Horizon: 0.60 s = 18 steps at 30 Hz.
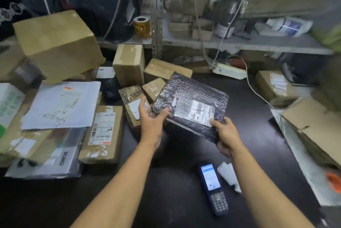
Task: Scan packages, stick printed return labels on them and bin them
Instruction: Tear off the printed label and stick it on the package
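A black worktop (184, 181) fills the lower view, crowded on its left side with parcels: a large plain cardboard box (55, 43) tilted on top of the heap, a white poly mailer (60, 106) lying over other packs, and a flat labelled carton (101, 133) just beside the person's left forearm. Smaller taped cartons (129, 63) stand at the back, below a grey metal shelf (239, 43) that carries a roll of yellow tape (142, 26) and dusty clutter. A white power strip (229, 71) lies under the shelf, its cable running off to the right, where more cardboard boxes (276, 85) sit. Near the front edge a handheld scanner (212, 185) lies face up with its screen lit, just beside a crumpled scrap of white paper (228, 176).

Above the worktop, tilted, is a dark bubble-wrap package (190, 102) bearing a white shipping label (195, 110). The right hand (227, 135) grips its near right corner, thumb on top at the label's edge and fingers curled beneath. The left hand (153, 122) meets the package's left edge, thumb pressed on the upper face, fingers loosely spread; whether they close underneath cannot be told.
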Each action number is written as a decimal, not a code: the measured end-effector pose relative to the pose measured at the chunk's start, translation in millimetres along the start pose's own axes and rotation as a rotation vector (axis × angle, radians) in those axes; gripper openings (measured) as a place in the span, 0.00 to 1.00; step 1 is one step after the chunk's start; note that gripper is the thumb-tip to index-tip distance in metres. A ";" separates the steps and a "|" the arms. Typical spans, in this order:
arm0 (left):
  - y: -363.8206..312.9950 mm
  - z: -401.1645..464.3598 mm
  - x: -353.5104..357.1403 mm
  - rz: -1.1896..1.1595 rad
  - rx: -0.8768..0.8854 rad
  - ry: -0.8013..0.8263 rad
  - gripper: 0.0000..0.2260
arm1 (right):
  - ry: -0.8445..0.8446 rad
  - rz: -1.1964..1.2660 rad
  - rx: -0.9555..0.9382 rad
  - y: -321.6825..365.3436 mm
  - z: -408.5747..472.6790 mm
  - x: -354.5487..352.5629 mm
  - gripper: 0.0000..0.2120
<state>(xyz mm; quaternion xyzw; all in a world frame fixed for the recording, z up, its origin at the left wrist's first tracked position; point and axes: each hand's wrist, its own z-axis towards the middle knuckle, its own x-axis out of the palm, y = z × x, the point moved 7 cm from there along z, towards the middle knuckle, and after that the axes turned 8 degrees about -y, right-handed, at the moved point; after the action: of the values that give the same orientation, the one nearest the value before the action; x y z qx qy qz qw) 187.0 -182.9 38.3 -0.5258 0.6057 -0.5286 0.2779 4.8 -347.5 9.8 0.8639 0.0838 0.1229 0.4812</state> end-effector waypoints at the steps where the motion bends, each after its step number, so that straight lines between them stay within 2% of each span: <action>1: 10.9 -13.9 -1.9 -0.019 -0.038 0.045 0.38 | -0.010 0.060 -0.004 -11.8 -13.7 -2.1 0.15; 5: 49.5 -60.0 -19.6 0.218 -0.027 0.197 0.41 | -0.011 0.174 0.001 -57.5 -78.5 -3.5 0.14; 9: 47.1 -98.2 -45.1 0.373 0.086 0.171 0.46 | 0.021 0.170 0.041 -103.5 -119.5 -11.8 0.19; 13: 42.9 -129.4 -63.5 0.464 0.200 0.101 0.48 | 0.089 0.191 0.062 -125.9 -144.7 -8.0 0.16; 16: 43.4 -136.7 -71.8 0.552 0.258 0.083 0.45 | 0.129 0.205 0.083 -135.2 -152.1 -3.5 0.16; 18: 50.5 -135.3 -71.0 0.627 0.263 0.149 0.37 | 0.131 0.154 0.101 -138.1 -150.8 -4.9 0.16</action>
<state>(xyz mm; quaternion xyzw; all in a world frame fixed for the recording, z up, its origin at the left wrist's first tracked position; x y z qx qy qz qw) 69.7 -75.4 14.4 -0.2341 0.6831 -0.5279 0.4472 -47.8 -154.3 -32.2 0.8811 0.0544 0.2114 0.4195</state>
